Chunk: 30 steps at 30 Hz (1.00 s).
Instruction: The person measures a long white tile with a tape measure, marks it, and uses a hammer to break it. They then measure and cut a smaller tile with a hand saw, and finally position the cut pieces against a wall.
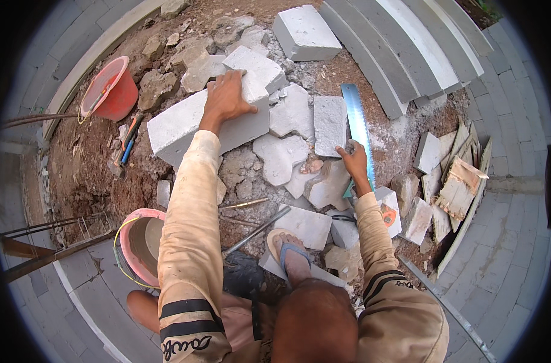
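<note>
My left hand [224, 101] lies over a long white aerated concrete block [179, 130], its fingers curled over the far edge and the thumb apart. Behind that block, touching it, sits another white block [257, 65]. My right hand [355, 162] grips the near right corner of a small, rough-faced block [330, 124] at its fingertips. Alongside the small block lies a hand saw [355, 112] with a shiny toothed blade. Part of a teal handle shows by my right wrist. Several flat broken pieces [292, 112] lie between my hands.
A red bucket [123, 94] stands at the far left, near blue- and orange-handled tools [129, 145]. A pink-rimmed bucket [149, 213] is beside my left forearm. Long grey beams [402, 54] are stacked far right; wood scraps [460, 187] lie below them. A metal pipe [257, 230] lies near my foot.
</note>
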Available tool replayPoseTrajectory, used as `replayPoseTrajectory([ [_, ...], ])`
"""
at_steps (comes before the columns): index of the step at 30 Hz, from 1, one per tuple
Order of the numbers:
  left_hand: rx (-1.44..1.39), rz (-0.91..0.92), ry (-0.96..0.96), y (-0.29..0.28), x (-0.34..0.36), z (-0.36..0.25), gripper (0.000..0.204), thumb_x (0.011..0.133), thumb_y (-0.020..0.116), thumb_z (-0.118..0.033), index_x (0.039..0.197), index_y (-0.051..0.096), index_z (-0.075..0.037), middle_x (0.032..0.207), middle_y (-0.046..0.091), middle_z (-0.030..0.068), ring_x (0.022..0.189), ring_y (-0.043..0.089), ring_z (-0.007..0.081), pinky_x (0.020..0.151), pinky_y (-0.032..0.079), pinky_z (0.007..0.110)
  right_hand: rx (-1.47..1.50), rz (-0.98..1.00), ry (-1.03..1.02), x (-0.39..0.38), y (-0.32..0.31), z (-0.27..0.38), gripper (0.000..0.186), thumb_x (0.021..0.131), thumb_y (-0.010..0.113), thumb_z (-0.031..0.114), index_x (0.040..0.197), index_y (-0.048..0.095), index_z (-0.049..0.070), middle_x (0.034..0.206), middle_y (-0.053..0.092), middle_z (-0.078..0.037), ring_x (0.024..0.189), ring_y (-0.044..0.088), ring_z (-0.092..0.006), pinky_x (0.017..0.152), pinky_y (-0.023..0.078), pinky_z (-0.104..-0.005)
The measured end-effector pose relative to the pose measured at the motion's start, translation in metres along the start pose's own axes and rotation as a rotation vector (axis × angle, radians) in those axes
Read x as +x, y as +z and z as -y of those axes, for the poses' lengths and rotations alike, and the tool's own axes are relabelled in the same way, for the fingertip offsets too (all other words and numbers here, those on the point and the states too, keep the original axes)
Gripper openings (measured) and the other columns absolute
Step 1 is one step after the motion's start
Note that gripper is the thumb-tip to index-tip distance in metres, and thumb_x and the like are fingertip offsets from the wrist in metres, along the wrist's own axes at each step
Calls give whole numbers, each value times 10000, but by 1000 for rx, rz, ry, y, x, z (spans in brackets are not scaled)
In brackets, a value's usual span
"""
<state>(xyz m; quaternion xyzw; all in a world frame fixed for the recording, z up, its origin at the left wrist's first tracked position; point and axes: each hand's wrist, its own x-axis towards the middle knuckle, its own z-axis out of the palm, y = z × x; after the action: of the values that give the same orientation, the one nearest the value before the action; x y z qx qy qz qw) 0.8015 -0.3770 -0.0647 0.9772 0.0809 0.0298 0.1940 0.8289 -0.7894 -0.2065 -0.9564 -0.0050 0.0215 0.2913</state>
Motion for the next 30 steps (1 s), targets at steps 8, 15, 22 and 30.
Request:
replayPoseTrajectory([
  [8,32,-63,48,15,2,11,1055,590,888,-477,1474,476,-74,1458,539,192,1377,474,388,1121,351,570,179,25,-265,-88,-11,28,362,873,770,209,1136,679,-23,1060,687,-207,999,671,-368,877,514,-433],
  [15,-54,-41,85,5,4,13,966,583,922,-383,1376,545,20,1355,596,266,1276,555,410,1084,429,487,251,376,-376,-178,7,57,314,878,746,191,1100,681,-22,1042,687,-211,971,670,-403,860,522,-432],
  [22,73,-31,50,11,0,9,1028,646,852,-553,1489,481,-95,1496,510,182,1409,443,385,1137,323,581,318,649,-469,-218,25,83,318,905,722,210,1112,686,-29,1072,702,-246,1004,684,-428,885,535,-450],
  [30,-11,-215,113,6,-39,4,891,800,773,-577,1516,469,-141,1554,425,197,1479,328,401,1187,194,677,319,603,-459,-209,5,78,321,899,734,203,1123,695,-24,1076,719,-238,1004,698,-411,890,535,-440],
])
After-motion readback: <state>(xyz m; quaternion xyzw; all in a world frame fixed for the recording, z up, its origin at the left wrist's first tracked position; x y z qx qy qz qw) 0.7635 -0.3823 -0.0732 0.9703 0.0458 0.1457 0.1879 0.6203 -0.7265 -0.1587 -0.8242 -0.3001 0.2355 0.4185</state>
